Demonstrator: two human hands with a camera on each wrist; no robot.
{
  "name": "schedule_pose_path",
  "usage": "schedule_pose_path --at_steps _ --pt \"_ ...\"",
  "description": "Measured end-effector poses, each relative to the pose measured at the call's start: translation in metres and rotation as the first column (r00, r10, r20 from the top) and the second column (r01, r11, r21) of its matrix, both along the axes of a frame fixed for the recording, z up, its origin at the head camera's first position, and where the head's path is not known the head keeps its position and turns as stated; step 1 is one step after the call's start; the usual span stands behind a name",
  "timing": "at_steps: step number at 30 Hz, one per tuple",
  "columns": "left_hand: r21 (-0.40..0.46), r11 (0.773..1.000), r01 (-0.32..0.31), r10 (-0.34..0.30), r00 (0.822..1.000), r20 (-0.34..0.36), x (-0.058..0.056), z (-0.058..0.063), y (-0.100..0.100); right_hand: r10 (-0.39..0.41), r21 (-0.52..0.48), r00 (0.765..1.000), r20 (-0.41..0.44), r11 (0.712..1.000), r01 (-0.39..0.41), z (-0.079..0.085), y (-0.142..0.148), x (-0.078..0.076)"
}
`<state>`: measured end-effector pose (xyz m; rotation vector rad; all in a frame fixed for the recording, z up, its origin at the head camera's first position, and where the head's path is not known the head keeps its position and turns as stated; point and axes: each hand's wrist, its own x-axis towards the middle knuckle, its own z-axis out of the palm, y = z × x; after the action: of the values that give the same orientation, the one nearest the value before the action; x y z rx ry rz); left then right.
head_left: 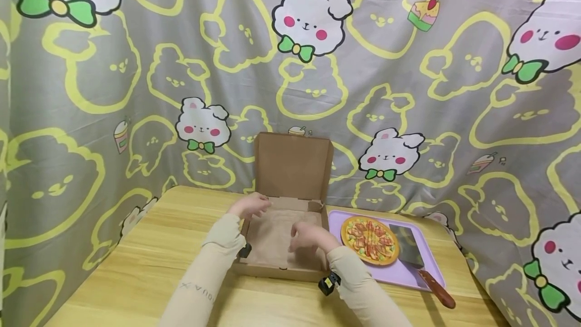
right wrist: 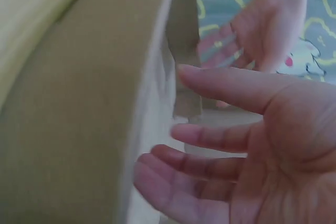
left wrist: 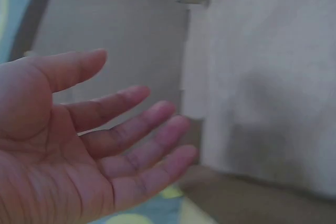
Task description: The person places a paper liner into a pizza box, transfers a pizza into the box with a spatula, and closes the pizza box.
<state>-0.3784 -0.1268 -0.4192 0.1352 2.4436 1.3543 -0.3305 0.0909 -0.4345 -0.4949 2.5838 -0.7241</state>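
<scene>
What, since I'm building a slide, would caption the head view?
Left grip and right grip empty over an open box; pizza and spatula on a tray.

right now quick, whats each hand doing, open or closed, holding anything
Left hand: open, fingers relaxed, holding nothing.
Right hand: open, fingers loosely bent, holding nothing.

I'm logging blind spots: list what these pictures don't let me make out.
Head view: part of the box floor, hidden by the right hand.
Head view: the tray beneath the pizza, which covers it.
Left wrist: the rest of the box floor, cut off by the right edge.
Right wrist: part of the left hand, behind the right hand.
</scene>
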Motion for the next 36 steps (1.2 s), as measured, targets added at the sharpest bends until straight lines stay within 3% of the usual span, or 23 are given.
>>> schedule_pose_path --at_steps 4,8,11,16,23,28,32,36 --pt "0.011 0.998 -0.057 0.056 0.998 0.033 -0.005 -0.012 0.016 0.037 0.058 0.997 0.063 0.998 -0.040 -0.004 -0.009 0.009" --pt "0.010 0.998 -0.066 0.065 0.995 0.070 -0.007 -0.026 0.023 0.097 0.102 0.991 0.090 0.989 -0.107 -0.006 -0.013 0.015" --pt "0.035 0.996 -0.078 0.074 0.992 0.102 -0.011 -0.036 0.021 0.140 0.146 0.989 0.053 0.978 -0.147 -0.005 -0.011 0.017" --pt "0.042 0.993 -0.110 0.105 0.989 0.108 -0.019 -0.044 0.010 0.128 0.174 0.992 0.009 0.976 -0.128 -0.006 -0.002 0.019" --pt "-0.063 0.989 -0.135 0.136 0.991 0.002 -0.016 -0.035 0.008 0.092 0.150 0.995 0.040 0.984 -0.097 -0.006 0.003 0.016" --pt "-0.087 0.993 -0.084 0.077 0.993 -0.084 -0.006 -0.025 0.009 0.033 0.086 0.998 0.060 0.996 -0.038 -0.001 0.005 0.012" --pt "-0.045 0.998 -0.042 0.036 0.991 -0.133 0.004 -0.015 0.004 0.006 0.061 1.000 -0.026 0.998 -0.005 0.007 0.009 0.002" --pt "0.000 0.999 -0.036 0.035 0.993 -0.117 0.011 -0.002 -0.003 0.011 0.084 0.991 -0.133 0.996 0.000 0.018 0.013 -0.013"
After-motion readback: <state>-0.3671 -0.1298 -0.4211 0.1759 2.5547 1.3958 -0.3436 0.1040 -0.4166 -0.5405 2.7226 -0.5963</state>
